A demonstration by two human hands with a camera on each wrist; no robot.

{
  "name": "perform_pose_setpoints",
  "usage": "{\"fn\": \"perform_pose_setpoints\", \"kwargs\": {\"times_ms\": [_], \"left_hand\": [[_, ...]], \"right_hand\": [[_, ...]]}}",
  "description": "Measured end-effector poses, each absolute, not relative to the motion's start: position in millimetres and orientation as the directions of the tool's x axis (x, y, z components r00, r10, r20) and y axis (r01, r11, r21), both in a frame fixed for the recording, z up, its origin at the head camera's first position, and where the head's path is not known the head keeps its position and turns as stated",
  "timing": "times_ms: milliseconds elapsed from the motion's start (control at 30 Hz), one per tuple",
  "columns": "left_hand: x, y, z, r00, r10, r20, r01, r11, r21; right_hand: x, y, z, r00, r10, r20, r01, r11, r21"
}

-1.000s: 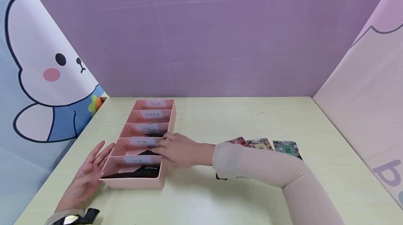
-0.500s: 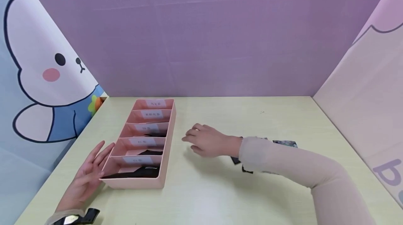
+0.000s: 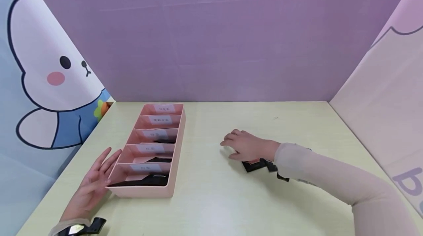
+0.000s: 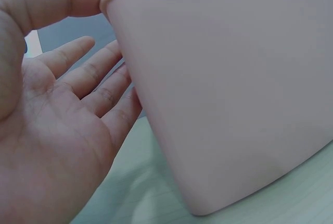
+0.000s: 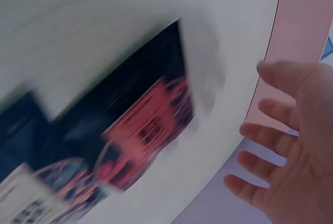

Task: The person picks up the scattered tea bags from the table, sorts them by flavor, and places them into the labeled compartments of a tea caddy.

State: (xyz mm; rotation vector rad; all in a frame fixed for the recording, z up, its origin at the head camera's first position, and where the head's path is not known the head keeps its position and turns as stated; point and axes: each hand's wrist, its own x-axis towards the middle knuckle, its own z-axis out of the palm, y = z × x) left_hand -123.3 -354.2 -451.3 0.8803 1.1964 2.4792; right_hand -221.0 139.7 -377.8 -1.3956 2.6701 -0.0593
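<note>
A pink divided box [image 3: 142, 192] stands on the left of the table, its compartments marked with white labels. My left hand [image 3: 92, 188] lies along its left side near the front corner; in the left wrist view the thumb touches the rim and the straight fingers meet the wall. Black packets [image 3: 145, 181] show inside the nearer compartments. Right of the box, my right hand [image 3: 246, 146] hovers over the table with relaxed, spread fingers, holding nothing. Closest to it is a dark packet with a red label [image 5: 143, 125]; a packet with a cream label [image 5: 31, 198] lies beside that one.
More packets are partly hidden beneath the right sleeve [image 3: 317, 166]. A purple backdrop [image 3: 218, 37] rises behind the pale table [image 3: 205, 210]. Printed panels stand at both sides, with a white cartoon animal [image 3: 43, 56] on the left one.
My right hand has moved right, away from the box's right rim to near the packets. My left hand and the box have stayed in place.
</note>
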Motion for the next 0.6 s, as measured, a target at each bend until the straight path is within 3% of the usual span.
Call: {"fn": "perform_pose_setpoints", "kwargs": {"times_ms": [200, 400, 600], "left_hand": [[-124, -355, -451, -0.782, 0.464, 0.417, 0.038, -0.632, 0.774], [-124, -355, -451, -0.788, 0.467, 0.402, 0.017, -0.636, 0.772], [-124, -356, -452, -0.777, 0.473, 0.416, 0.031, -0.631, 0.775]], "right_hand": [[-224, 171, -376, -0.628, -0.759, -0.169, -0.738, 0.651, -0.177], [-226, 198, -379, -0.690, -0.685, -0.235, -0.667, 0.727, -0.162], [-228, 212, -386, -0.709, -0.659, -0.252, -0.641, 0.751, -0.161]]}}
